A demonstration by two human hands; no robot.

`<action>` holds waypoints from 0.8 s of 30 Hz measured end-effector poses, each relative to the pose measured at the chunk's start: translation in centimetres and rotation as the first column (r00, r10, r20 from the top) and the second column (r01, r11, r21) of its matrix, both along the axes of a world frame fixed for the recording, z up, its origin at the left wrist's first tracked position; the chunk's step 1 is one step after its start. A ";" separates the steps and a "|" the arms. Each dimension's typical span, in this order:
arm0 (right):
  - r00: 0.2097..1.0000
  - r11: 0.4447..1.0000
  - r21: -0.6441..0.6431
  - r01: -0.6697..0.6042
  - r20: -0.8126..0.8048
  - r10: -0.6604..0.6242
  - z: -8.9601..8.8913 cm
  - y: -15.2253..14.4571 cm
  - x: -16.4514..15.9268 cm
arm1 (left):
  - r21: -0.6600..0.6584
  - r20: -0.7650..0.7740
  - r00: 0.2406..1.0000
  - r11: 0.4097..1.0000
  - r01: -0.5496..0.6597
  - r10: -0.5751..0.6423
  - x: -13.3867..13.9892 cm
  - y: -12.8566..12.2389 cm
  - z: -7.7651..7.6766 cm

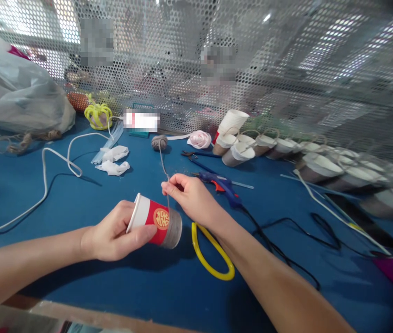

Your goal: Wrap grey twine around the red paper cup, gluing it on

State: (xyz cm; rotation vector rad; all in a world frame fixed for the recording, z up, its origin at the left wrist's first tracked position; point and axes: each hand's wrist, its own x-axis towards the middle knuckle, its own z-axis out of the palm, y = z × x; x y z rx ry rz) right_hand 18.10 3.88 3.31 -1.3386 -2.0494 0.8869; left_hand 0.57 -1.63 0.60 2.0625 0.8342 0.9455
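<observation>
Left grip (118, 233) curls around a tilted paper cup (153, 221) above the blue tabletop (113, 291); right grip (191, 196) pinches gray yarn (162, 160) running to its ball (159, 143). Nearby lies 1 yellow loop (230, 274); beyond, a glue gun (228, 190) and yarn-wrapped cups (238, 156).

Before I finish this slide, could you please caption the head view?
Left hand holds a paper cup; right hand pinches gray yarn.

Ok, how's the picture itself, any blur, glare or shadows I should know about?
Head view: the held cup looks fairly sharp; the cups at the far right look smeared and stretched; bright streaks glare through the perforated screen at upper right, with blurry shapes behind it; soft shadows fall on the blue table, including beside the white cord.
</observation>
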 end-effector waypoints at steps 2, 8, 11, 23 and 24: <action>1.000 1.000 -0.013 -0.009 0.004 0.009 -0.1 0.0 -0.1 | 0.007 0.009 1.000 1.000 -0.016 0.016 0.0 -0.1 0.0; 0.999 0.997 -0.070 -0.046 0.015 0.047 -0.7 -0.2 -0.4 | 0.104 -0.014 1.000 0.994 0.025 -0.023 -0.1 0.0 0.3; 0.998 0.993 -0.103 -0.063 0.017 0.065 -1.0 -0.2 -0.5 | 0.156 -0.026 0.999 0.987 0.030 -0.026 -0.2 0.1 0.3; 0.997 0.988 -0.139 -0.071 -0.015 0.070 -1.0 -0.2 -0.6 | 0.249 -0.048 0.999 0.968 0.034 -0.022 -0.2 0.3 0.4; 0.997 0.987 -0.141 -0.071 -0.018 0.069 -1.0 -0.2 -0.6 | 0.248 -0.049 0.999 0.968 0.032 -0.021 -0.2 0.3 0.4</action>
